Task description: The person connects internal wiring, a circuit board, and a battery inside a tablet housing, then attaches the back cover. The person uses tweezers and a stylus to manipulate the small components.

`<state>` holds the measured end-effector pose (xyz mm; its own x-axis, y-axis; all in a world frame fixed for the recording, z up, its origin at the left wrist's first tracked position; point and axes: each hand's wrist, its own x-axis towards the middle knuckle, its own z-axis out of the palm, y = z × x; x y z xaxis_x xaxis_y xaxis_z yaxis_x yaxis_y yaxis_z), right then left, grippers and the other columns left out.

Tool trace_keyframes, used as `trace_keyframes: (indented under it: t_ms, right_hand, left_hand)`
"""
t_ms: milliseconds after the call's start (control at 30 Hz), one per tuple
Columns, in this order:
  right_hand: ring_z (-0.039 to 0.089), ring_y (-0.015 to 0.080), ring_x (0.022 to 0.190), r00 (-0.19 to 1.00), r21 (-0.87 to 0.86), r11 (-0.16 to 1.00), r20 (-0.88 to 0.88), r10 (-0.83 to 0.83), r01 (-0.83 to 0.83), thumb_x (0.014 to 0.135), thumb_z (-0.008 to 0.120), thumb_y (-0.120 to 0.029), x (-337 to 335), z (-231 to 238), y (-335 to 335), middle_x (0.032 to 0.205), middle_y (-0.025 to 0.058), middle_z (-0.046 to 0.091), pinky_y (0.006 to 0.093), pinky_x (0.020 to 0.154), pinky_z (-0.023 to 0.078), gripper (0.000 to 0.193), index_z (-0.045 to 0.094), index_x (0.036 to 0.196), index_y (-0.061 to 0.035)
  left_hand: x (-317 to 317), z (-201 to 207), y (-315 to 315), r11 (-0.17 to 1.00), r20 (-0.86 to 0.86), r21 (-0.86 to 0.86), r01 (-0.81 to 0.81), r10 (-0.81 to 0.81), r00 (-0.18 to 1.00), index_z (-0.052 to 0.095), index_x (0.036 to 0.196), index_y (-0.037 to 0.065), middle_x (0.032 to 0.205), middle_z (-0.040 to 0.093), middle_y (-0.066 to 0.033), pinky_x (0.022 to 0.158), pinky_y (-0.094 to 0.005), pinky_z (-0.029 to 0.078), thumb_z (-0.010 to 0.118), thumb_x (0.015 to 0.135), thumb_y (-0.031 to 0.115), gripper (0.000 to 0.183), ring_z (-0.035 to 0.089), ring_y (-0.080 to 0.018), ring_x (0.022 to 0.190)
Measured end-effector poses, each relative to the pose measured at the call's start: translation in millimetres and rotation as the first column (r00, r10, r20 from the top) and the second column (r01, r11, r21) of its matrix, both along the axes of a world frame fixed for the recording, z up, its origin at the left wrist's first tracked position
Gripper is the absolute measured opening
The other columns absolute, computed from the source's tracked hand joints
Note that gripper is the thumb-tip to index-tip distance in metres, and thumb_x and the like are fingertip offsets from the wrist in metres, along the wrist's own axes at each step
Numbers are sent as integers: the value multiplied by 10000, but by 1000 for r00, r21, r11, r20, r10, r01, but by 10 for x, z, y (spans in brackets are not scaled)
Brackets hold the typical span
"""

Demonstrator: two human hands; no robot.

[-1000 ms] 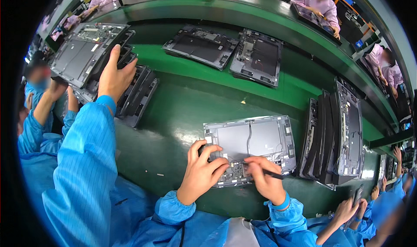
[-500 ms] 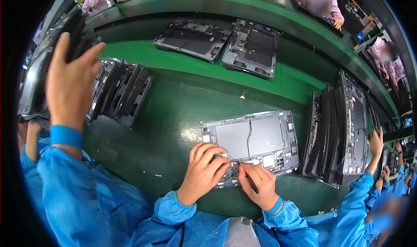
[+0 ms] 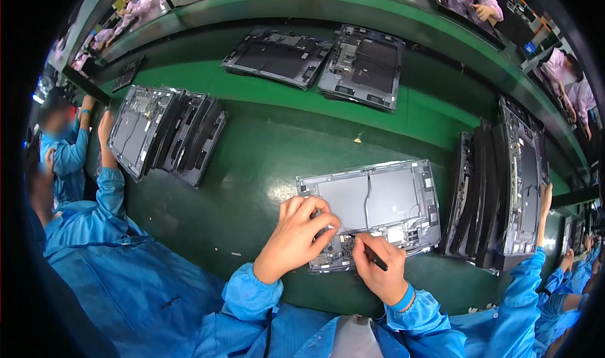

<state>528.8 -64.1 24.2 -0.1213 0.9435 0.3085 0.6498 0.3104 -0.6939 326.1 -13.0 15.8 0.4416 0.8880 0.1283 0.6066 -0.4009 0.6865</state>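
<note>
In front of me an opened tablet or laptop chassis (image 3: 403,191) lies on the green bench, with grey plates, a dark cable (image 3: 367,200) down its middle and a circuit board along its near edge. My left hand (image 3: 296,238) rests over the near left part, its thumb and forefinger pinched close to the board. Something small and dark shows between its fingers, too hidden to name. My right hand (image 3: 384,273) grips a slim black pen-like tool (image 3: 376,257), its tip end pointing down at the board beside the left fingertips.
Stacked chassis (image 3: 142,131) stand tilted at the left and more (image 3: 488,200) at the right. Two chassis piles (image 3: 277,58) lie on the raised far strip. Blue-sleeved co-workers' hands touch both side stacks; people in pink work across the bench (image 3: 271,131).
At the left, a co-worker's arm and the blurred chassis it carried have gone from the foreground; a hand now touches that stack. My hands stay at the board, the right tool's angle slightly changed.
</note>
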Motion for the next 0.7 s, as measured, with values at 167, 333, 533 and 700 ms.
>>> trace_keyframes:
  t_ms: [167,333,533,700]
  right_hand:
    - [655,168,534,998,128,991,63,27,-35,831,762,25,-19,-49,18,744,76,680,302,484,495,140,723,958,-17]
    - [631,131,511,990,64,997,-137,41,-32,838,765,16,53,-113,53,745,60,707,277,477,491,126,739,955,-22]
    - [630,137,505,995,76,995,-75,62,-57,831,768,23,38,-100,96,733,59,710,272,473,492,122,743,943,-19]
    - [649,173,535,995,99,991,2,95,-95,819,767,41,22,-61,90,771,77,708,281,494,502,172,727,979,-7]
  left_hand:
    - [23,-203,-233,979,144,190,-74,47,989,777,940,147,1107,633,-26,977,-442,441,789,807,129,135,546,-286,1079]
    - [5,-144,-228,955,141,292,-57,16,990,807,968,147,1059,678,-36,964,-517,482,811,758,163,210,623,-273,1001]
    - [-3,-222,-228,948,145,312,-67,22,989,808,975,140,1068,681,-35,969,-517,481,816,746,172,231,619,-275,1025]
    - [-4,-235,-223,950,150,304,-67,22,988,808,978,141,1069,682,-35,967,-514,485,817,737,152,241,616,-275,1030]
